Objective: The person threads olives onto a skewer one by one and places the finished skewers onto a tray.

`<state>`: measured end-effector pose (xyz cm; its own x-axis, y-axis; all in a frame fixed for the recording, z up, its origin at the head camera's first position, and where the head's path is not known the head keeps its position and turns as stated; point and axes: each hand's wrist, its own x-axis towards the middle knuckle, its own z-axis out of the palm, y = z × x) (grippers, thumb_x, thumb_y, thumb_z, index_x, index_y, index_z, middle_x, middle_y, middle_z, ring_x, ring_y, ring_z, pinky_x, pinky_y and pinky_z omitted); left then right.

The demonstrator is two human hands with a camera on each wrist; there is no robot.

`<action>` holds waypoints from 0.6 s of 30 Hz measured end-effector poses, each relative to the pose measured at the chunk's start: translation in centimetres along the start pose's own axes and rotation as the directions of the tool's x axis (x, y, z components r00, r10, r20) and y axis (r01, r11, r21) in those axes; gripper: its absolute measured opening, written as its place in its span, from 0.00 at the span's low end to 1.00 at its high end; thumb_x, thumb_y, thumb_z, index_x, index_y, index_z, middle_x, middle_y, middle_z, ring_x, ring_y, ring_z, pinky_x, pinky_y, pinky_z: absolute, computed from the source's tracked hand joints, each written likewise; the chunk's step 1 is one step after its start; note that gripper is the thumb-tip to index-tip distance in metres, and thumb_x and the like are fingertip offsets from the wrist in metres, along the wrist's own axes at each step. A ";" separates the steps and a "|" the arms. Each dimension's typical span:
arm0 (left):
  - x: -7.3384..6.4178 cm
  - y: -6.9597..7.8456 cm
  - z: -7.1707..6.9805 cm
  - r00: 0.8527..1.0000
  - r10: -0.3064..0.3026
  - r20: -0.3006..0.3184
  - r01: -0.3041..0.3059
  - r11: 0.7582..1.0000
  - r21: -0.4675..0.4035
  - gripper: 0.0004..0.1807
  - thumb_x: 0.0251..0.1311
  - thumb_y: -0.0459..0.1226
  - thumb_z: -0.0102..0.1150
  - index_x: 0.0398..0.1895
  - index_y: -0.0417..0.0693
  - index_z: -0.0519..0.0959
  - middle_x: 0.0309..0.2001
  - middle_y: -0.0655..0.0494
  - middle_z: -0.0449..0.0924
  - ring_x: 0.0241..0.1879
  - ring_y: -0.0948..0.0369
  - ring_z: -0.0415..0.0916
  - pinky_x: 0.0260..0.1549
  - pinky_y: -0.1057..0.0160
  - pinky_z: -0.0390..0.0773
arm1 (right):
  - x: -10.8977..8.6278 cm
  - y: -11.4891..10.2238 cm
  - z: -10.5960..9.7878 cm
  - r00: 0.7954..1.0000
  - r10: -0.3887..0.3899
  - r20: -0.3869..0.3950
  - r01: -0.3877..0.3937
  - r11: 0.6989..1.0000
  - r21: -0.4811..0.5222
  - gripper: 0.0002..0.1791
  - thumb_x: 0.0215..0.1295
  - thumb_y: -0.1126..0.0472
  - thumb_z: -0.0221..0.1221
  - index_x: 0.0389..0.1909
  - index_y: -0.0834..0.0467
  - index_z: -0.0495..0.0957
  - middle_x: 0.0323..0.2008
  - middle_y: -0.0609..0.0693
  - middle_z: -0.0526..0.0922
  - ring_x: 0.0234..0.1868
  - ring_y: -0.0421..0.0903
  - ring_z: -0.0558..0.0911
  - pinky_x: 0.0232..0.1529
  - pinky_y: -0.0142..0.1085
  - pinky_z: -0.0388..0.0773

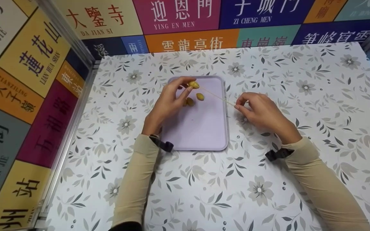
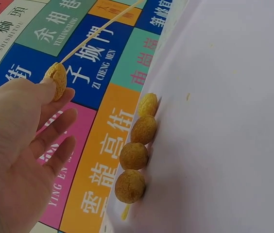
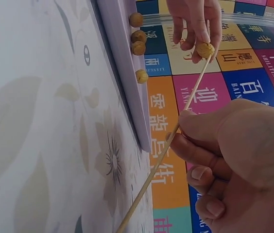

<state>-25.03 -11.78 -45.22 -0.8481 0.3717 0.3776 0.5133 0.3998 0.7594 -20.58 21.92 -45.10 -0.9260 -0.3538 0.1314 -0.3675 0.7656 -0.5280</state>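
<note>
A small, round, golden-brown ball point(image 1: 194, 85) sits pinched in the left hand point(image 1: 167, 104) grip, on a thin pale skewer point(image 1: 218, 98) the right hand point(image 1: 262, 112) grip pinches. A lilac tray point(image 1: 204, 131) lies on the floral counter point(image 1: 300, 96); colourful sign walls point(image 1: 27, 80) run from nine to twelve o'clock.

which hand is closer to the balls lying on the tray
Left. The left hand hovers right beside the balls on the tray; the right hand sits past the tray's edge.

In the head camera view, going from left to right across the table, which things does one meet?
Left hand → ball on the skewer tip → loose ball on the tray → wooden skewer → right edge of the lilac tray → right hand.
</note>
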 end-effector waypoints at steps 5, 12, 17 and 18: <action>0.0 0.1 -0.1 1.000 -0.005 -0.004 0.006 0.999 0.032 0.18 0.81 0.42 0.58 0.69 0.52 0.81 0.58 0.63 0.86 0.57 0.64 0.79 0.67 0.55 0.74 | 0.0 0.0 0.0 1.000 -0.001 -0.019 0.001 1.000 0.004 0.04 0.76 0.56 0.67 0.41 0.52 0.86 0.39 0.47 0.89 0.27 0.47 0.72 0.34 0.42 0.67; 0.1 0.1 -0.1 1.000 0.003 -0.003 -0.003 0.999 0.044 0.18 0.81 0.42 0.58 0.69 0.53 0.81 0.59 0.64 0.86 0.57 0.64 0.79 0.67 0.58 0.73 | 0.0 0.0 0.1 1.000 -0.009 -0.005 0.009 1.000 -0.001 0.05 0.77 0.55 0.67 0.41 0.52 0.85 0.39 0.47 0.88 0.29 0.46 0.73 0.35 0.42 0.68; 0.1 0.0 0.0 0.999 0.033 0.002 -0.033 0.999 0.037 0.18 0.81 0.41 0.59 0.68 0.50 0.82 0.58 0.62 0.87 0.56 0.62 0.80 0.67 0.54 0.74 | 0.0 0.0 0.2 1.000 -0.011 -0.002 0.011 1.000 0.020 0.05 0.76 0.55 0.68 0.40 0.52 0.85 0.38 0.47 0.88 0.28 0.47 0.73 0.37 0.43 0.68; 0.1 0.0 0.0 0.999 0.041 0.003 -0.041 0.999 0.036 0.17 0.81 0.41 0.59 0.68 0.51 0.82 0.58 0.62 0.87 0.55 0.62 0.80 0.67 0.53 0.74 | 0.0 0.0 0.2 1.000 -0.011 -0.001 0.011 1.000 0.022 0.05 0.76 0.55 0.68 0.41 0.52 0.85 0.38 0.48 0.88 0.28 0.47 0.73 0.37 0.43 0.69</action>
<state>-25.15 -11.77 -45.16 -0.8261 0.3904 0.4064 0.5519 0.4145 0.7236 -20.53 21.80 -45.28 -0.9219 -0.3618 0.1387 -0.3761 0.7494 -0.5449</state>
